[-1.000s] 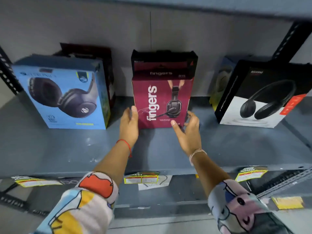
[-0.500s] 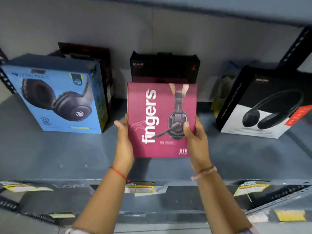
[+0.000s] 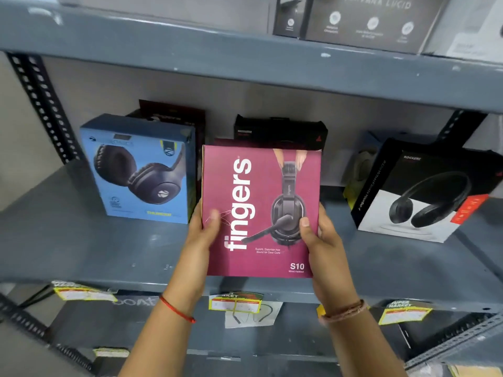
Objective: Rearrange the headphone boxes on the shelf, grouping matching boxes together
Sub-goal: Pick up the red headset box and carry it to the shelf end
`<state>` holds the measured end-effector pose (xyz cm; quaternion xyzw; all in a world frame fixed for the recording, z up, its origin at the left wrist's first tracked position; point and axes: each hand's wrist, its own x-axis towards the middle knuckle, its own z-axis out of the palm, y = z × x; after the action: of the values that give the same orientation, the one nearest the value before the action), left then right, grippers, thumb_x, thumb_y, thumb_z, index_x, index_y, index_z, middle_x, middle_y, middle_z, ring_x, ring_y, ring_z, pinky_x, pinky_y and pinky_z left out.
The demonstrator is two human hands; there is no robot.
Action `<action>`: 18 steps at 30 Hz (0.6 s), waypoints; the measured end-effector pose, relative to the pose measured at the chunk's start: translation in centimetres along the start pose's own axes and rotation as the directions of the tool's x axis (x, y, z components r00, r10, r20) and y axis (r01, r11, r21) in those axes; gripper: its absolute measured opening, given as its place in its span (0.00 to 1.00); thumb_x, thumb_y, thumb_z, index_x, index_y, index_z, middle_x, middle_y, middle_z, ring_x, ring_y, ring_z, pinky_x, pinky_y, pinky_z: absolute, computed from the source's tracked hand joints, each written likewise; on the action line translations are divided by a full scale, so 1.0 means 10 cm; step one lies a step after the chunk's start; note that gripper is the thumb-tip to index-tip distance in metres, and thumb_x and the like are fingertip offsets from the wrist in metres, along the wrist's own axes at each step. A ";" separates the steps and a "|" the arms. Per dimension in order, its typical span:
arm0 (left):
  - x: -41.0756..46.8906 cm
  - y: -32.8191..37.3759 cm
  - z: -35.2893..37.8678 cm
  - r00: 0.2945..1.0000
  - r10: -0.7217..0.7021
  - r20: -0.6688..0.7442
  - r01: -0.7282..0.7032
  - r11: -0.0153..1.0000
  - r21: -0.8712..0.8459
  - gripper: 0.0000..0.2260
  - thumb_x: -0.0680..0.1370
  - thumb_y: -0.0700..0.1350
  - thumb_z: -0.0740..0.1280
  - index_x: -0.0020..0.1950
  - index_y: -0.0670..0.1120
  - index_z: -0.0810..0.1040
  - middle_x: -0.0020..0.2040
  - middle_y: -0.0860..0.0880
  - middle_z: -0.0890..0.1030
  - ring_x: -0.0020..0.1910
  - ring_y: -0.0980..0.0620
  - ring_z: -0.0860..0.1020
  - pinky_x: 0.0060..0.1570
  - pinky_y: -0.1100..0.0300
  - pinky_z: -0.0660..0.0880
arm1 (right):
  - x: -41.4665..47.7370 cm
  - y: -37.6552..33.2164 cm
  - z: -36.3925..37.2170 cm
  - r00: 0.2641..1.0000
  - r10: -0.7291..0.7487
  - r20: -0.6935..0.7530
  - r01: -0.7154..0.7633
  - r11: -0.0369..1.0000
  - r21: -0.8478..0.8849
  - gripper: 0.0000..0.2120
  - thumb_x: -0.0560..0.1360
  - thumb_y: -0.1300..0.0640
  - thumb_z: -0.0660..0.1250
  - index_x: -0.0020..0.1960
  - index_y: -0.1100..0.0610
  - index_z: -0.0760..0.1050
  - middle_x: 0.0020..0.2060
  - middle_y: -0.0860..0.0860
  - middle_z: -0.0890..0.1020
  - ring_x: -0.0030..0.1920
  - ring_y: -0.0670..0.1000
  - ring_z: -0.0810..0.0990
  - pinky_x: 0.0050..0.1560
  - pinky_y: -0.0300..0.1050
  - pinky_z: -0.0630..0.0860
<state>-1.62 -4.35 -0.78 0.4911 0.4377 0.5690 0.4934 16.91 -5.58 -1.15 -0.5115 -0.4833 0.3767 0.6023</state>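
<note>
A magenta "fingers" headset box (image 3: 261,210) is lifted off the grey shelf (image 3: 81,248), its front face turned up toward me. My left hand (image 3: 201,235) grips its left edge and my right hand (image 3: 321,240) grips its right edge. Behind it stands a black box (image 3: 280,130). A blue headphone box (image 3: 138,170) stands at the left with a dark maroon box (image 3: 174,112) behind it. At the right a black-and-white box (image 3: 424,191) stands tilted, and a pale blue-and-yellow box (image 3: 359,164) is partly hidden behind it.
The upper shelf board (image 3: 245,55) hangs close above, with dark grey boxes (image 3: 362,20) on it. Perforated black uprights (image 3: 40,104) frame both sides. Yellow price tags (image 3: 234,303) hang on the shelf's front edge. A lower shelf holds dark packages.
Both hands closed on the magenta box's sides and drew it off the shelf toward me, tilting its face up. My view rose, and the upper shelf came into sight.
</note>
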 end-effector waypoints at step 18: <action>-0.09 -0.39 -2.46 0.754 0.188 -0.629 -0.025 0.966 0.258 0.34 0.68 0.34 0.73 0.69 0.51 0.64 0.54 0.57 0.77 0.47 0.72 0.77 0.53 0.64 0.76 | -0.01 0.85 2.82 0.846 -0.002 0.533 0.048 0.996 -0.073 0.34 0.73 0.59 0.67 0.67 0.32 0.55 0.59 0.31 0.72 0.60 0.45 0.76 0.67 0.52 0.71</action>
<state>-25.46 -5.11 -8.06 0.3428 0.6160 0.6753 0.2167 -10.03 3.07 -9.20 -0.4056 -0.6531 0.4753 0.4278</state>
